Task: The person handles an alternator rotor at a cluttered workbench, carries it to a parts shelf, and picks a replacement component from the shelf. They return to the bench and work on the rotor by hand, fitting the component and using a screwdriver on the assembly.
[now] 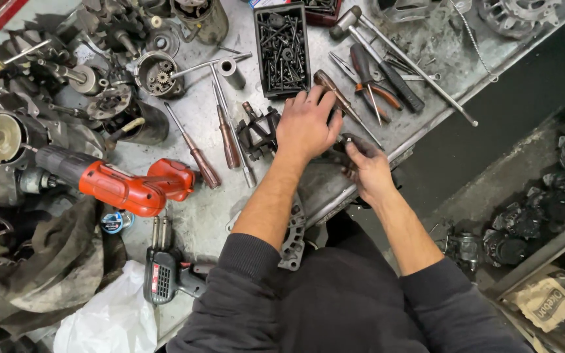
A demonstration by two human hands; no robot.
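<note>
My left hand (305,124) lies palm down on a dark metal motor part (257,134) near the front edge of the grey metal workbench (210,209), with its fingers spread over the part's right side. Just to the right, my right hand (365,168) is closed around a small dark piece at the bench edge; most of that piece is hidden by my fingers. Both forearms reach up from dark sleeves at the bottom of the view.
A red cordless drill (122,186) lies at the left. Screwdrivers (194,147), pliers (371,82), a hammer (387,52) and a black bin of screws (282,49) surround my hands. A soldering gun (165,274), a white bag (109,320) and several motor housings crowd the left side.
</note>
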